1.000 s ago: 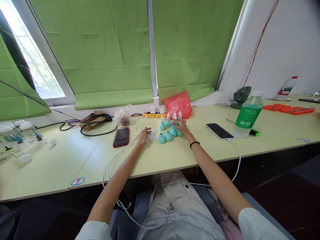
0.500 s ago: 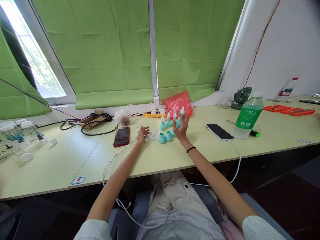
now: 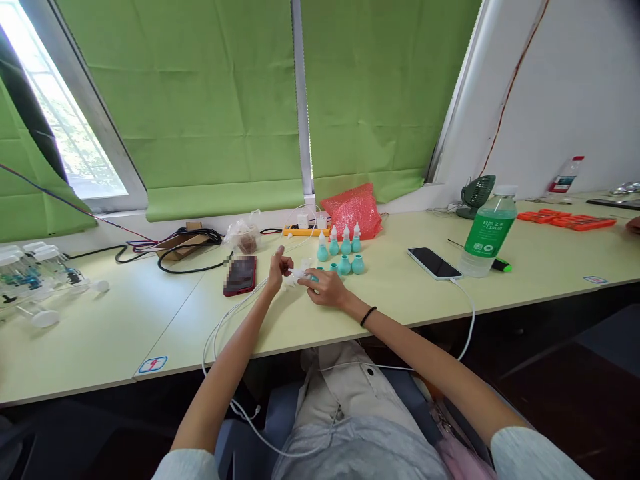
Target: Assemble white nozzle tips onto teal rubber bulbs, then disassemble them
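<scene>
Several small teal bulb bottles (image 3: 345, 248) stand on the pale green table (image 3: 310, 320); three at the back carry white pointed tips, others in front have none. My right hand (image 3: 325, 289) lies just left of them, its fingers curled over a teal bulb (image 3: 315, 278). My left hand (image 3: 278, 267) is raised a little beside it, thumb and fingers pinched on a small white tip piece (image 3: 295, 274). Both hands nearly touch each other.
A red phone (image 3: 240, 275) lies left of my hands, a black phone (image 3: 434, 262) on a white cable to the right. A green water bottle (image 3: 487, 231), a red bubble-wrap bag (image 3: 353, 209), a power strip (image 3: 305, 229) and clear jars (image 3: 30, 273) stand around.
My right hand set a tipped bottle down in the back row, then moved left and down onto a teal bulb. My left hand lifted off the table with a white tip.
</scene>
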A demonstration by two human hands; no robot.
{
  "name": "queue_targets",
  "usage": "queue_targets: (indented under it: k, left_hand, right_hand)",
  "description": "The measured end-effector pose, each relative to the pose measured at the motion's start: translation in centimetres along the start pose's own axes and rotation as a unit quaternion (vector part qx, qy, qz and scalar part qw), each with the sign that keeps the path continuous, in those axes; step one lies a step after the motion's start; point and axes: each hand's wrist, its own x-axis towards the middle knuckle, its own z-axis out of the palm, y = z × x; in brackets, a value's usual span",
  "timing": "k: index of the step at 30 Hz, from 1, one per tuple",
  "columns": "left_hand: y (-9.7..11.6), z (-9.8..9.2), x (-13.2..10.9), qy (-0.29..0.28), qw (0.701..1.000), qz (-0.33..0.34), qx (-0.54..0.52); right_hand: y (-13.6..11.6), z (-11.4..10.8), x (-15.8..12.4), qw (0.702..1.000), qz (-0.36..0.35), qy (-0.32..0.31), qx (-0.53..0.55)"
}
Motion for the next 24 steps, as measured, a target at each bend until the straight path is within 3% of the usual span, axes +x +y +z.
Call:
queue_targets:
  k: [5, 17, 24]
  left_hand:
    - [0.3, 1.2, -0.8, -0.088, 0.995, -0.031, 0.027]
    - [-1.3, 1.3, 0.3, -0.147, 0.976, -0.161, 0.009]
    - [-1.7, 0.8, 0.7, -0.122, 0.981, -0.146, 0.043]
  right_hand:
    - [0.1, 0.0, -0.1, 0.999, 0.041, -0.021, -0.003]
    - [0.2, 0.1, 0.0, 0.998, 0.053, -0.023, 0.018]
    - [0.3, 0.1, -0.1, 0.999, 0.045, 0.002, 0.025]
